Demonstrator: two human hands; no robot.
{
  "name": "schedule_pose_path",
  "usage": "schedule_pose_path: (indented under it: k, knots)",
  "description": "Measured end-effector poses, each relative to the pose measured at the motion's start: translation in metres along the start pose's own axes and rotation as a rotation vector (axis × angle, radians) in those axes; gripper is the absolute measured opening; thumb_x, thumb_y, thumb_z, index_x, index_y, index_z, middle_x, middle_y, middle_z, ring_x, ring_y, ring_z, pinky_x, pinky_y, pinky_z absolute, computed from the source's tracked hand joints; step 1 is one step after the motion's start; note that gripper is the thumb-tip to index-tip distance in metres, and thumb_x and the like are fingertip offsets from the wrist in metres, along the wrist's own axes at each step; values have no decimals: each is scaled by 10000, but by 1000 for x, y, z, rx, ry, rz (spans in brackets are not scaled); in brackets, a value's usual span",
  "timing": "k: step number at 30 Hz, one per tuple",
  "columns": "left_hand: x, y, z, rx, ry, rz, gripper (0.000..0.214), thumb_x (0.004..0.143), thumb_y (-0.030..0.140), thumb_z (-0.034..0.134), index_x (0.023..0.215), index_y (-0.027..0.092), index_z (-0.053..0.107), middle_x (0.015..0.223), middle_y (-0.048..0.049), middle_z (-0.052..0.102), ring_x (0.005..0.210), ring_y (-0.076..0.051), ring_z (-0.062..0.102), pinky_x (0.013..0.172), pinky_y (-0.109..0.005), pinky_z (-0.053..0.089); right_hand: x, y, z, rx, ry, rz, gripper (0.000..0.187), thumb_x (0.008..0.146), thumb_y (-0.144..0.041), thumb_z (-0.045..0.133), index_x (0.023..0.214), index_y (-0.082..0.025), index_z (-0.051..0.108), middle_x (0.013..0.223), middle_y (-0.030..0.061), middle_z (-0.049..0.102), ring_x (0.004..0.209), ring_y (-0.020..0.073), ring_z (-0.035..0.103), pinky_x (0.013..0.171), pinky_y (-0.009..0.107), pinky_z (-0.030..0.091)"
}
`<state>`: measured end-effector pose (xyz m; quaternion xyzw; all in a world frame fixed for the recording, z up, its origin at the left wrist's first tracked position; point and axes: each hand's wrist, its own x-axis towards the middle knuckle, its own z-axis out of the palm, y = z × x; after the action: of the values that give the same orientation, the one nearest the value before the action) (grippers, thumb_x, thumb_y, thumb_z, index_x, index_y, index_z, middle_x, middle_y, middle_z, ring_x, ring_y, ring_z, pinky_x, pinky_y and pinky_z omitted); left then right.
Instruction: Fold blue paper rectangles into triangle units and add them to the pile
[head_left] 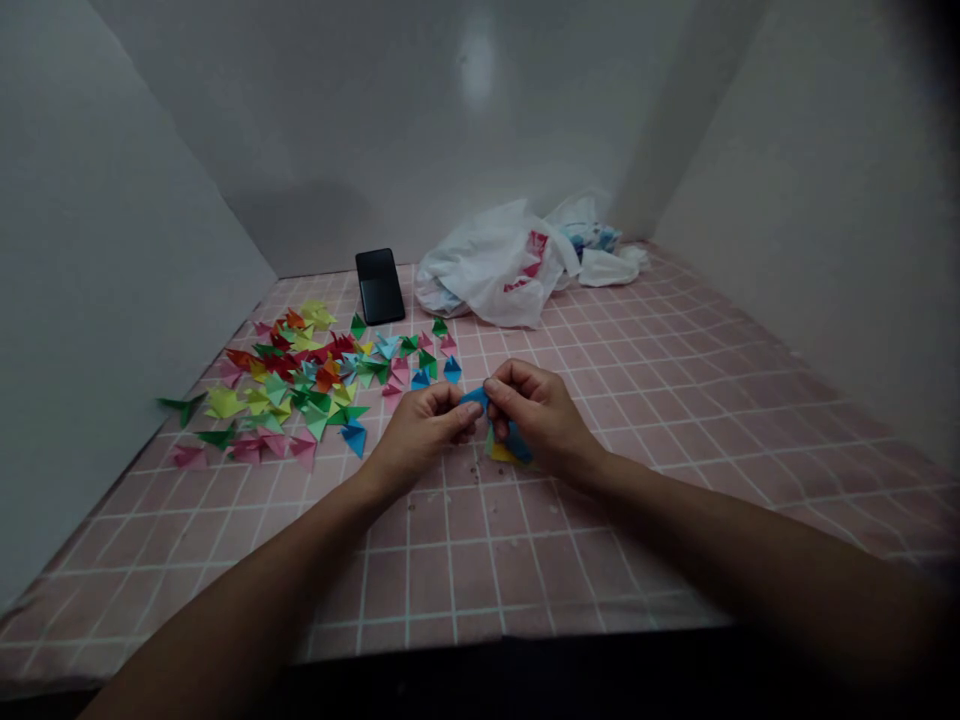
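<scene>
Head camera view: two bare forearms (292, 570) are reaching over a pink checked cloth (660, 420), the left from 7 o'clock, the right from 4. Left hand (429, 425) and right hand (536, 408) are nearly meeting at centre, thumbs and index fingers pinching one blue paper piece (474, 396) between them, the other fingers curling inward. Its long axis is running roughly 9 to 3 o'clock, the right end slightly higher; fingertips are covering its ends, so I cannot tell which way it is pointing. At 5 o'clock from it, yellow and blue papers (504, 453) are lying partly hidden below the right hand, their number uncertain. Around 9 to 10 o'clock, dozens of folded paper pieces (328, 376) are spreading, too crowded for counting exactly, their tips facing various ways. Farther off, one black phone (380, 286) is sitting at 11, one white plastic bag (487, 260) with red print is slumping at 12, and one smaller white bundle (611, 266) is resting at 1.
</scene>
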<state>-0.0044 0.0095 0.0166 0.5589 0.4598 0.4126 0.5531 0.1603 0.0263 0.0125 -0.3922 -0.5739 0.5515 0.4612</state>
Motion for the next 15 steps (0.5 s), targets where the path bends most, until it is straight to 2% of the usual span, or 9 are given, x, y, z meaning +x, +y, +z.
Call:
schedule_pose_path:
  k: [5,8,10,12,15]
  knots:
    - [3,2,-7,85,-20,34,265,791,388,659,695,173,537,593,60,445,541,-80,365,525,-238,278,5,2,-4,11,-87,10,304,866,-440,637,735,-183,541,631,-34,598,452,68,514,446,200,419]
    - [3,4,-10,116,-83,26,264,794,387,649,690,170,540,606,59,440,546,-77,349,527,-239,264,7,2,-6,11,-178,41,301,837,-459,677,785,-185,565,586,-55,558,447,72,495,430,191,404]
    - [3,5,-12,130,-121,13,265,792,392,648,688,169,549,604,60,439,541,-76,342,526,-240,262,7,0,-7,-24,-230,79,306,830,-458,680,753,-183,569,539,-60,530,427,71,467,406,185,378]
    - [4,6,-13,128,-109,-3,280,788,405,656,678,173,546,593,60,441,533,-77,348,525,-241,268,6,-1,-7,-77,-215,90,325,844,-451,654,691,-184,550,523,-52,529,414,66,456,392,183,365]
    - [5,5,-14,106,-23,-4,312,782,434,673,664,177,543,576,54,458,529,-84,376,522,-242,284,5,-3,-6,-97,-145,95,334,860,-441,621,661,-189,529,514,-51,530,393,60,448,378,182,348]
